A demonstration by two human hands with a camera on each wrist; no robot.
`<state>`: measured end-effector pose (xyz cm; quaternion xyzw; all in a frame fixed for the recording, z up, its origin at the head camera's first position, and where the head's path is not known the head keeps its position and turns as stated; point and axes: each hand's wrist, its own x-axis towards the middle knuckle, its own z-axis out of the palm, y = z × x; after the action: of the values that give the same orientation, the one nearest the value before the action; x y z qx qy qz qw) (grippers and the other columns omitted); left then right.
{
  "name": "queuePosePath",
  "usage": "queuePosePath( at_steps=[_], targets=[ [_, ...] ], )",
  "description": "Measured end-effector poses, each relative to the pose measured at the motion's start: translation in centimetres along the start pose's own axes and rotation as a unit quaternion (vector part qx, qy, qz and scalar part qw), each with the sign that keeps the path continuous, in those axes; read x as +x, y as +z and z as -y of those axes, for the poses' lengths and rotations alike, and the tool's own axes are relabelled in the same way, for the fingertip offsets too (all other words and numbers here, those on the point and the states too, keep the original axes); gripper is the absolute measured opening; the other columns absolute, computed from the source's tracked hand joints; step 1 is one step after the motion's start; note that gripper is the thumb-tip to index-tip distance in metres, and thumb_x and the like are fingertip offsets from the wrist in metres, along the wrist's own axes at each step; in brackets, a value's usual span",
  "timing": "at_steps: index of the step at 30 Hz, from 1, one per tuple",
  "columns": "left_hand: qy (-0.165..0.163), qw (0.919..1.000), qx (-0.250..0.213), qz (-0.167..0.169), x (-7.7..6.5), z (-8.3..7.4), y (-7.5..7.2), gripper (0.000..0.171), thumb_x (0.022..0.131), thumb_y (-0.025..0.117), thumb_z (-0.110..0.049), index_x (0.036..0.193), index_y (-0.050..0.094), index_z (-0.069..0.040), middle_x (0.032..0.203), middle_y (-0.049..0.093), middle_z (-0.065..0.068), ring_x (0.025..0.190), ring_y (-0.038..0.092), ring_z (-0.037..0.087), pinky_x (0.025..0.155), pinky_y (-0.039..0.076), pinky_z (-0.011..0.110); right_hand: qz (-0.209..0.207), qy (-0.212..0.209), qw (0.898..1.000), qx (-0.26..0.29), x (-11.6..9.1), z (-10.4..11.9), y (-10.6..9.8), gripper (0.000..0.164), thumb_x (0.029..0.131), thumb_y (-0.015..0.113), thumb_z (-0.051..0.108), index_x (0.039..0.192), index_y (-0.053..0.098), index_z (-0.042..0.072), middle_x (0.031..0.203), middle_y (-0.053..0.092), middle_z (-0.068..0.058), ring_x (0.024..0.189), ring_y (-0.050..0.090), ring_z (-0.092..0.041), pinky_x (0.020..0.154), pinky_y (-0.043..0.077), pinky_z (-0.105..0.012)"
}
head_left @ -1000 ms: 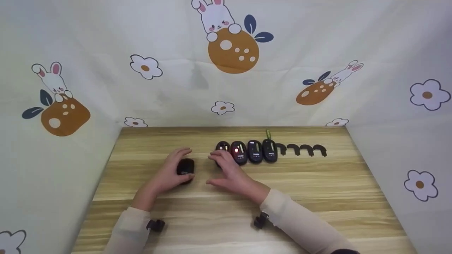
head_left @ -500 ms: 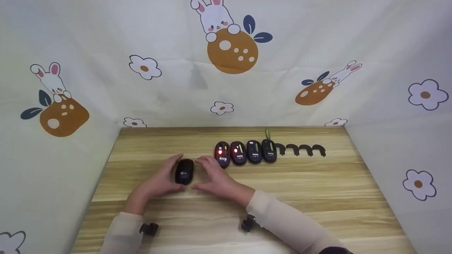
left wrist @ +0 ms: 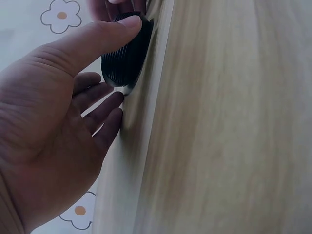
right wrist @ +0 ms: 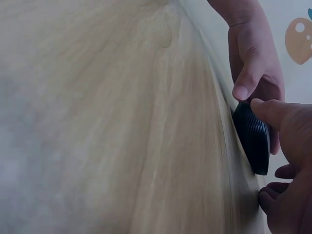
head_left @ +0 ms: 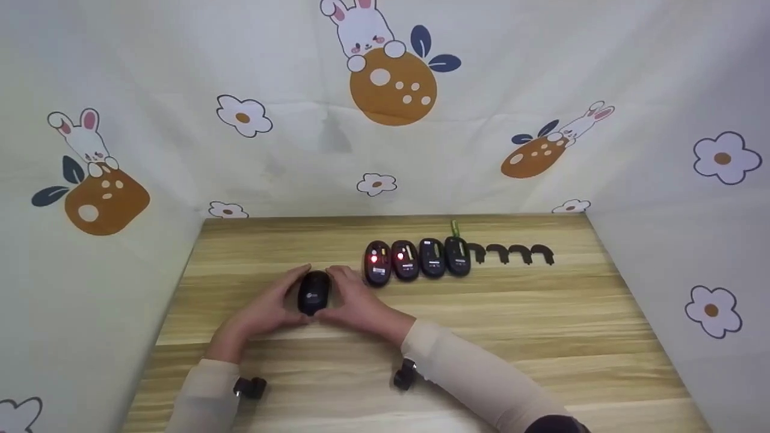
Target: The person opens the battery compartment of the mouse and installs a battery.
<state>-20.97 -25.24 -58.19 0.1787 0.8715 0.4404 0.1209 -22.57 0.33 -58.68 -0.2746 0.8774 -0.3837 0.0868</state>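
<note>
A black computer mouse (head_left: 313, 293) lies on the wooden table with its logo side up. My left hand (head_left: 267, 307) curves round its left side, fingertips at the far end and thumb at the near end. From the right, my right hand (head_left: 361, 304) holds it too, its thumb at the near end beside the left thumb. The left wrist view shows the left thumb (left wrist: 117, 34) against the mouse's ribbed side (left wrist: 117, 61). In the right wrist view, both thumbs meet the near end of the mouse (right wrist: 251, 139).
Right of the hands, several mice (head_left: 405, 260) lie belly up in a row, two glowing red. A green battery (head_left: 455, 228) lies behind the rightmost one. Several black curved covers (head_left: 520, 254) continue the row. Patterned cloth walls (head_left: 271, 168) border the wooden table (head_left: 541, 349).
My right hand has moved left from the row of mice to the single mouse and now grips it. My left hand has shifted slightly, its thumb coming off the mouse's top to the near end.
</note>
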Motion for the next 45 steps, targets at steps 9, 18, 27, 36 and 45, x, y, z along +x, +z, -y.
queuePosePath(
  at_steps=[9,18,27,36,45],
  targets=[
    [0.002,1.0000,0.000,-0.005,0.4,0.2,0.3,0.100,0.083,0.098,-0.015,0.168,0.044,-0.007,0.170,0.045,0.020,0.160,0.036,0.044,0.133,0.027,0.063,-0.006,-0.026,0.999,-0.043,0.9,0.2,0.3,0.086,0.084,0.098,0.035,0.154,0.058,0.005,0.145,0.062,-0.008,0.135,0.058,-0.023,0.121,0.047,-0.036],
    [0.017,0.9997,0.010,-0.015,0.8,0.0,0.6,0.093,0.083,0.097,-0.013,0.162,0.051,-0.002,0.167,0.050,0.020,0.158,0.040,0.044,0.132,0.029,0.061,0.003,-0.049,0.997,-0.053,1.0,-0.5,0.2,0.088,0.083,0.098,0.037,0.155,0.057,0.008,0.143,0.058,-0.005,0.132,0.055,-0.019,0.118,0.048,-0.033],
    [0.033,0.9990,0.023,-0.021,0.8,-0.4,0.7,0.092,0.084,0.098,-0.017,0.161,0.051,0.000,0.166,0.050,0.021,0.156,0.042,0.045,0.132,0.031,0.061,0.010,-0.045,0.999,0.000,0.7,-0.7,-0.4,0.090,0.083,0.099,0.032,0.158,0.056,0.007,0.144,0.055,-0.005,0.133,0.055,-0.017,0.120,0.047,-0.030],
    [0.022,0.9991,0.020,-0.030,0.6,-1.5,0.9,0.093,0.084,0.097,-0.017,0.164,0.050,-0.007,0.169,0.048,0.017,0.158,0.041,0.042,0.132,0.031,0.062,0.005,-0.056,0.998,0.011,0.2,-0.5,-1.3,0.088,0.083,0.099,0.029,0.156,0.057,0.007,0.146,0.055,-0.004,0.135,0.054,-0.016,0.120,0.046,-0.029],
    [0.032,0.9983,0.027,-0.041,0.6,-3.0,1.6,0.095,0.081,0.099,-0.019,0.163,0.053,-0.011,0.168,0.048,0.016,0.157,0.041,0.042,0.131,0.032,0.062,-0.009,-0.076,0.997,0.011,-1.0,-0.7,-2.5,0.090,0.082,0.100,0.027,0.158,0.056,0.008,0.146,0.054,-0.004,0.136,0.055,-0.017,0.122,0.046,-0.030]
  ],
)
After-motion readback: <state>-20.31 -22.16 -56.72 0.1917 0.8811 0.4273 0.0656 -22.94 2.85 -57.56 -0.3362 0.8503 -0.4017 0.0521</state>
